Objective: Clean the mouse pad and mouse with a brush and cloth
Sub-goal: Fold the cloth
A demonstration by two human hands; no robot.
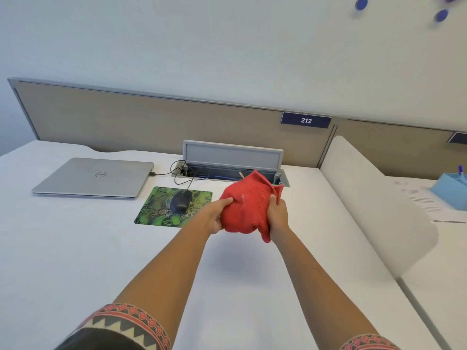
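Head view. Gripped a bunched red cloth (246,207) in both hands, above the white desk (101,248) and just right of the pad (154,214). Clamped left hand (214,217) fingers on the cloth's left side; curled right hand (278,214) fingers round its right edge, with a corner hanging below. Found the dark mouse (180,200) resting on the green pad, apart from both hands, near an open cable box (232,156) behind. Saw a closed laptop (93,178) lying left of the pad, near it.

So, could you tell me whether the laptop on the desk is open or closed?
Closed: the laptop lies flat with its lid down and logo facing up, beside the mouse pad.
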